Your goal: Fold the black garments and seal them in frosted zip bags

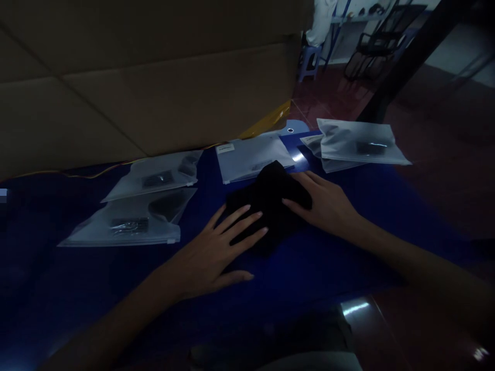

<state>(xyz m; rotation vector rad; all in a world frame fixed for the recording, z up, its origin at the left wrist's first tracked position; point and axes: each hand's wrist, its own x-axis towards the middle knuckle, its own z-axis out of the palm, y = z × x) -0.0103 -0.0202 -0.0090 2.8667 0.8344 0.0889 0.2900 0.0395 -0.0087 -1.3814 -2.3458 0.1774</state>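
Note:
A black cloth item (270, 206) lies bunched on the blue table (301, 273); its exact kind is too dark to make out. My left hand (220, 247) rests on its left side, fingers spread and stretched flat. On the right side, my right hand (325, 203) grips a fold of the black cloth between thumb and fingers. Just behind the cloth is a frosted zip bag (251, 152) with a white label. Two more zip bags, an upper one (178, 167) and a lower one (158, 219), lie to the left, each with a small dark packet showing.
Further zip bags (348, 136) overlap at the table's right end. A large cardboard box (174, 98) stands along the back edge, with a thin yellow wire (93, 176) at its foot. Beyond are a dark slanted post (410, 67), a chair (386, 41) and a seated person (322, 23).

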